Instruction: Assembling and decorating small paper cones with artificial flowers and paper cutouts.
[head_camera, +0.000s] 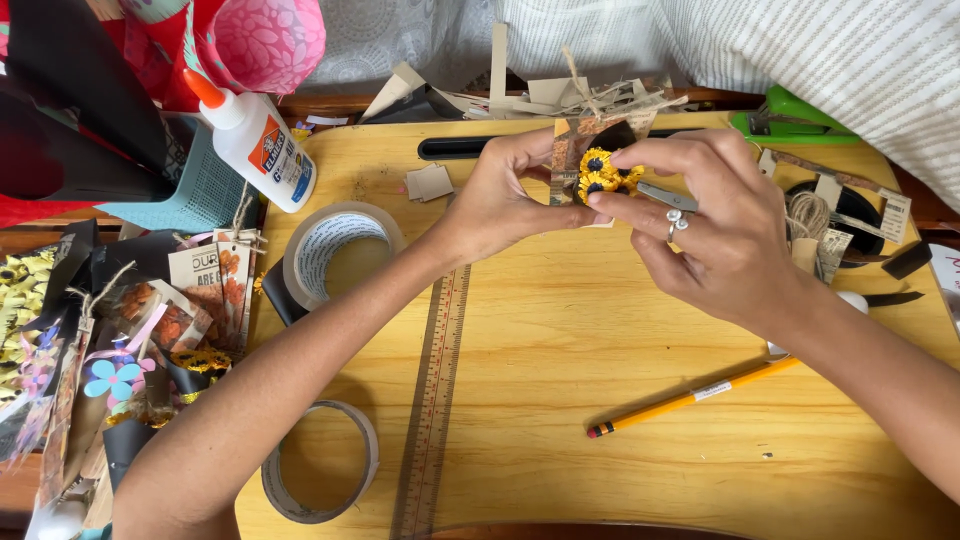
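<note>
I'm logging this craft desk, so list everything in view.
paper flower bouquet: one, yellow and brown, held at top centre
glue bottle: one, white, orange cap, upper left
tape rolls: two, beige, left side
ruler: one, clear, centre
pencil: one, yellow, lower right
stapler: one, green, upper right
twine: one bundle, tan, right
finished crafts: pile, mixed colours, far left
left hand: holding bouquet
right hand: pinching bouquet, rings on

Home craft corner: wooden lap desk (560, 330), glue bottle (262, 143), tape rolls (335, 255), paper scraps, pillow (850, 60).

Paper flowers (603, 173), seemingly matt; smooth varnished wooden table (560, 340).
</note>
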